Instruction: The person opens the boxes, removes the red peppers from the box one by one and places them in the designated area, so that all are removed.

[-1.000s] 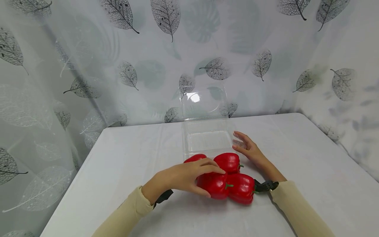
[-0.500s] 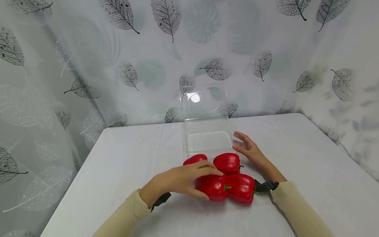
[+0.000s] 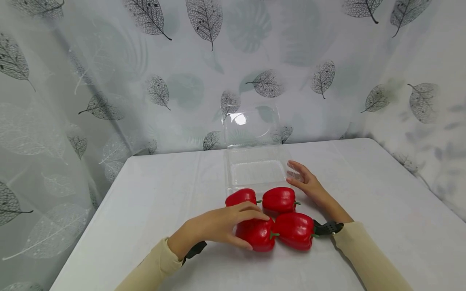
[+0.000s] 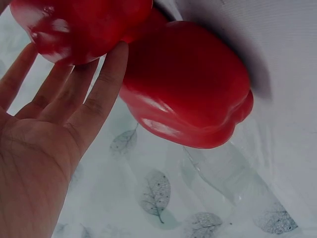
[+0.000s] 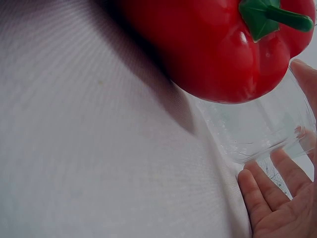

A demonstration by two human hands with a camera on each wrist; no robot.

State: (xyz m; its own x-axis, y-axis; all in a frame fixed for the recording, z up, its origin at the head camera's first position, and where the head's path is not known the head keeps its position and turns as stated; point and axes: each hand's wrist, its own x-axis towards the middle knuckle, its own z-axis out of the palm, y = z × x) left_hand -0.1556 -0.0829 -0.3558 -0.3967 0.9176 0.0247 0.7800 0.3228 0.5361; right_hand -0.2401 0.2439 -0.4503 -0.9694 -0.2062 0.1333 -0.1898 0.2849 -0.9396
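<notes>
Several red bell peppers with green stems lie grouped on the white table. My left hand (image 3: 230, 224) grips the front-left bell pepper (image 3: 259, 237), thumb at its near side and fingers over its top. In the left wrist view, the fingertips touch that pepper's underside, with another pepper (image 4: 188, 89) beside it. Close to its right is the front-right pepper (image 3: 295, 231); behind lie the back-left pepper (image 3: 239, 197) and back-right pepper (image 3: 278, 199). My right hand (image 3: 308, 185) rests its loosely bent fingers by the right side of a clear plastic clamshell container (image 3: 256, 173).
The clamshell's lid (image 3: 251, 125) stands raised at the back, in front of a leaf-print curtain (image 3: 291, 36). Its base sits just behind the peppers, near the far edge of the table (image 3: 174, 178). The front-right pepper lies near my right wrist strap (image 3: 325, 228).
My left hand has drawn the front-left pepper a little left and toward me, uncovering more of the back-left pepper and its stem. The right hand has stayed by the container.
</notes>
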